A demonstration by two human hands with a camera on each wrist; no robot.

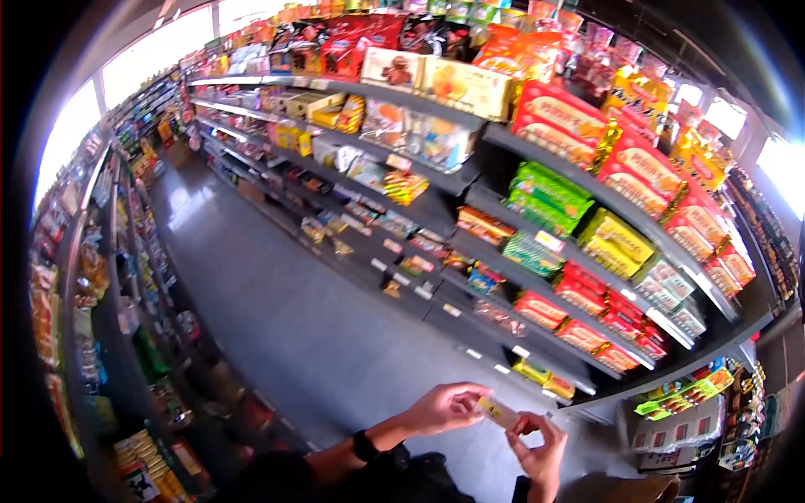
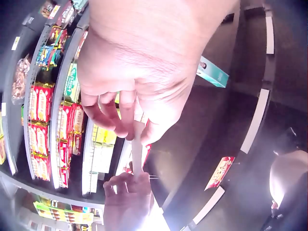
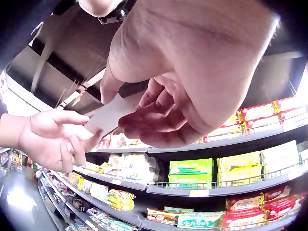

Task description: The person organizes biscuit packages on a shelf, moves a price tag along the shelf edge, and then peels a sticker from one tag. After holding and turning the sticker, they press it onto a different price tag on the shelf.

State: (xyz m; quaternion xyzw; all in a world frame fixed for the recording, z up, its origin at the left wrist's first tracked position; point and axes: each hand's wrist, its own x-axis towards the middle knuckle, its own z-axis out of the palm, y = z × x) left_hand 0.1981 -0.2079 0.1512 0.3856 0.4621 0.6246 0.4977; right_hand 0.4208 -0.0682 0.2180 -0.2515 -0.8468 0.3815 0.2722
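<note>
A small price label card (image 1: 498, 412), white with a yellow printed face, is stretched between both hands low in the head view. My left hand (image 1: 440, 409) pinches one end between thumb and fingertips. At the opposite end, my right hand (image 1: 539, 444) pinches it with thumb and forefinger. From the left wrist, the card (image 2: 137, 154) appears almost edge-on as a pale strip. The right wrist view shows the plain white back of the card (image 3: 107, 115) between the fingers of both hands. A dark watch (image 1: 366, 446) is on the left wrist.
A long shelf unit with red biscuit packs (image 1: 560, 124), green packs (image 1: 549, 197) and yellow packs (image 1: 616, 241) stands ahead and right. Another stocked shelf (image 1: 101, 277) runs along the left. Between them lies the grey aisle floor (image 1: 277, 310). Wrapped goods (image 1: 679, 423) sit low at right.
</note>
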